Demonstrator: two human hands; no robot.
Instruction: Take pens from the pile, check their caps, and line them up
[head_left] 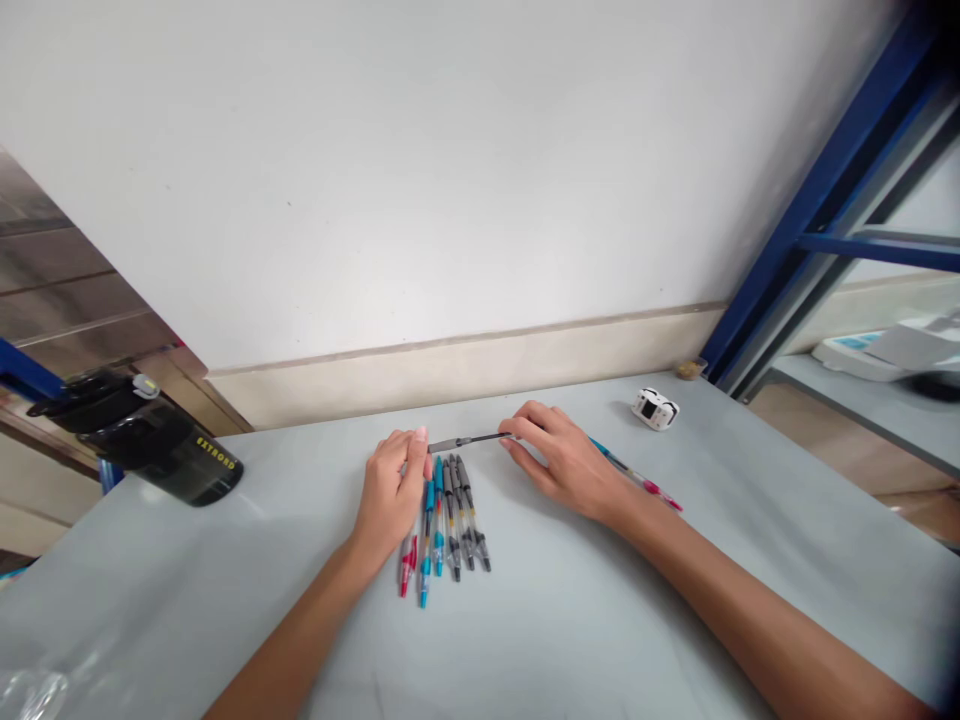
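A dark grey pen part [446,445] is pinched in my left hand [395,485]. From its right end a thin dark refill [487,437] sticks out, and my right hand [551,455] pinches the far end of it. Below them, beside my left hand, several pens lie in a row on the grey table: grey ones [469,510], blue ones [439,520] and a pink one [408,565] partly covered by my left hand. To the right of my right hand lie pens with a pink part [660,492] and a blue part, partly hidden by the hand.
A black bottle [161,440] leans at the left of the grey table [525,620]. A small white device [655,409] and a little container [690,368] are at the back right. Crumpled clear plastic [34,693] lies at the lower left. A wall runs behind the table.
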